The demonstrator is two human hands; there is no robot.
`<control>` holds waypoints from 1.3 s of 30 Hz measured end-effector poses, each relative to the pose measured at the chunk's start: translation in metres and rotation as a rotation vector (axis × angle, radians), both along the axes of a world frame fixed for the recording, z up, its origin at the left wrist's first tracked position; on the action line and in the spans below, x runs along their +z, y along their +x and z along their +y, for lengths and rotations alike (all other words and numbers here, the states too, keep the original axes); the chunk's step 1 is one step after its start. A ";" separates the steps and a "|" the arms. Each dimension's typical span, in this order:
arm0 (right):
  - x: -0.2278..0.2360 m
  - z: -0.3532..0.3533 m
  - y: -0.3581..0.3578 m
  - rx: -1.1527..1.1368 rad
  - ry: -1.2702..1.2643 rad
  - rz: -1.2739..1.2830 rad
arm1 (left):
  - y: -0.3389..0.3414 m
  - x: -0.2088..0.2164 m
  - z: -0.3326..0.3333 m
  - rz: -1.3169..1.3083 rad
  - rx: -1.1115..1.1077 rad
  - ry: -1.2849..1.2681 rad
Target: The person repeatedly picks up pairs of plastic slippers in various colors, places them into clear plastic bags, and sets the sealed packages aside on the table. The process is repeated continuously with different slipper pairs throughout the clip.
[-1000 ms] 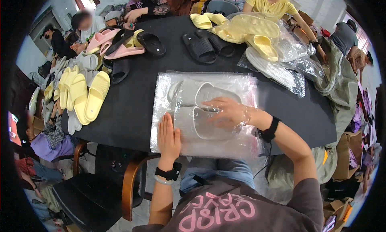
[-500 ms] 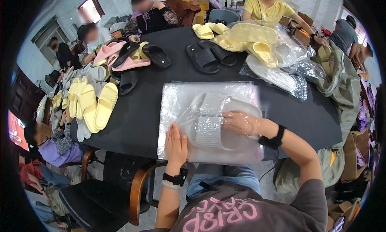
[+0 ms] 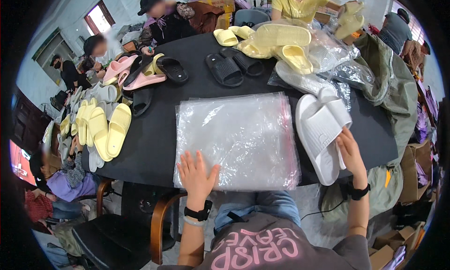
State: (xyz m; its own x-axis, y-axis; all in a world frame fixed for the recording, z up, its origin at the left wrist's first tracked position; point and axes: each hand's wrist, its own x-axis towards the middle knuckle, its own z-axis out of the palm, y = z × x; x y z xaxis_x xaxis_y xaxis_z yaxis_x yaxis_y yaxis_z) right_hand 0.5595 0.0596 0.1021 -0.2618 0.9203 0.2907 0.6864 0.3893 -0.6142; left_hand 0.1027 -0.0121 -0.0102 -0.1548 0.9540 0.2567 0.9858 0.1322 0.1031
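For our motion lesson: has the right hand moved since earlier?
Yes: against the table, the right hand moved right, from over the bags to beside them.

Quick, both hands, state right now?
Left hand: open, fingers spread, palm down on the clear plastic bags.
Right hand: closed, holding the pale slippers by their right side.

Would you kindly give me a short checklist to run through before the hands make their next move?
1. Left hand resting on the stack of clear bags: ok.
2. Right hand holding the white slippers at their side: ok.
3. White slippers beside the stack, not on it: ok.
4. White slippers clear of the bagged grey slipper behind, in this view: not ok, they overlap.
5. White slippers sealed in a bag: cannot tell.
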 end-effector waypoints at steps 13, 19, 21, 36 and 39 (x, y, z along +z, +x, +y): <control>0.021 -0.069 -0.271 0.412 0.197 0.179 | -0.022 -0.050 -0.032 -0.266 -0.204 -0.010; -0.054 -0.029 -0.286 0.231 0.062 -0.225 | -0.028 -0.058 -0.011 -0.295 -0.164 -0.003; -0.068 -0.012 -0.263 0.098 0.117 -0.229 | -0.013 -0.030 0.000 0.123 -0.006 -0.110; -0.047 -0.032 -0.156 0.260 0.001 0.266 | 0.006 0.036 -0.005 -0.342 -0.155 0.120; -0.069 -0.043 -0.151 0.055 0.086 0.314 | 0.039 0.067 -0.002 -0.549 -0.406 0.045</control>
State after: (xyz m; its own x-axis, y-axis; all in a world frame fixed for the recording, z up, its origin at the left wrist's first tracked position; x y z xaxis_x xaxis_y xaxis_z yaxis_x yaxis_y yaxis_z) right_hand 0.4085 0.0162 0.0333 -0.1958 0.8757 0.4414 0.4451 0.4804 -0.7557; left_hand 0.1416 -0.0140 0.0567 0.0940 0.9541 0.2845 0.7599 -0.2534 0.5986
